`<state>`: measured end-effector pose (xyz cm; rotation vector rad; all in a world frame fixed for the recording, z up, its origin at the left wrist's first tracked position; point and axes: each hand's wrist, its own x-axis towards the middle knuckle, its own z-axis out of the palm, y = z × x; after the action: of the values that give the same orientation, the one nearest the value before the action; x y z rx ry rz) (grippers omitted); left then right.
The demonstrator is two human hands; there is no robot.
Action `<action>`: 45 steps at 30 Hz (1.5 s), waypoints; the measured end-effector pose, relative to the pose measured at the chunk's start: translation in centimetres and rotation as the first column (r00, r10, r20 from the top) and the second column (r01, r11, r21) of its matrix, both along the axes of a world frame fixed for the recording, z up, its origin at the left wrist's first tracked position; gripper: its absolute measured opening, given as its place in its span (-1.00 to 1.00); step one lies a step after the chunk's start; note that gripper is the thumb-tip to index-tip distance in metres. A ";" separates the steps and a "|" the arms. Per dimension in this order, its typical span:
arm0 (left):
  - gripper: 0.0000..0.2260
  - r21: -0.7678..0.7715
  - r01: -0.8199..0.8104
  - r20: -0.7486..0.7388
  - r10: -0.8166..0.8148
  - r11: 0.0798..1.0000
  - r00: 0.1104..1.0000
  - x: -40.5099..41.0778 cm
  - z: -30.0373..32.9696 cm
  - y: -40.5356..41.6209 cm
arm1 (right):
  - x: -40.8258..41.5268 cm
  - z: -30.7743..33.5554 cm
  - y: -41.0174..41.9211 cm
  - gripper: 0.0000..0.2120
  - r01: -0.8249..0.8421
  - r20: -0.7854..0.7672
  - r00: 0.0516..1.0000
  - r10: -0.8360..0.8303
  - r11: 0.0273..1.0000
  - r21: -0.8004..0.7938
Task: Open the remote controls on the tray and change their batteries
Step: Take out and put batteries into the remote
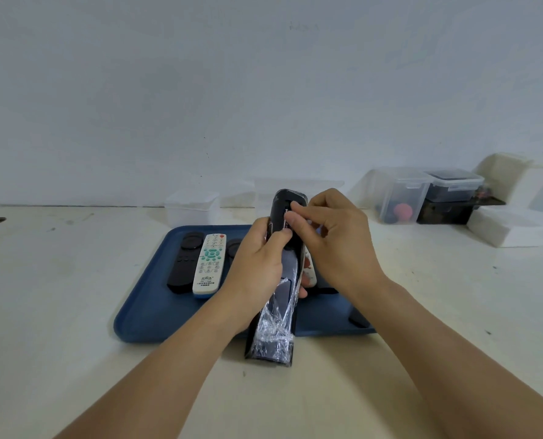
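A long black remote (283,248), partly wrapped in crinkled clear film, is held up above the blue tray (156,308) on the bench (73,359). It is gripped around its middle by the left hand (257,264), while its upper back is pinched by the right hand (336,245) fingers (298,213). A white remote (209,264) and a black remote (184,261) are laid side by side on the tray.

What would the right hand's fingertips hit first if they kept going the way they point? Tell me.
The right hand points its fingertips left at the black remote held by the left hand; they seem already touching it.
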<state>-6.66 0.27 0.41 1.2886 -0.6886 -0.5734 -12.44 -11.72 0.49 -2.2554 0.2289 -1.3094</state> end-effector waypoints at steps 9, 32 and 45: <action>-0.81 0.041 -0.065 0.083 0.061 0.997 0.995 1.0 -1.2 -0.2 | -0.7 1.2 -0.1 -0.60 0.055 -0.225 0.962 -0.153 0.919 -0.391; -0.78 0.062 -0.042 -0.149 0.051 0.997 0.987 -1.1 -1.0 -1.3 | -7.4 3.6 -5.8 -0.40 0.209 -0.937 0.329 -0.120 0.977 -0.052; -0.53 0.082 0.083 -0.313 -0.053 0.993 0.948 -0.5 -1.2 -1.1 | -7.3 3.7 -6.5 -0.85 -0.022 -0.880 0.454 0.141 0.989 0.148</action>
<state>-7.16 -0.78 -0.77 1.2294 -0.4487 -0.8533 -19.73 -18.19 4.15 -2.5860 0.5298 0.1064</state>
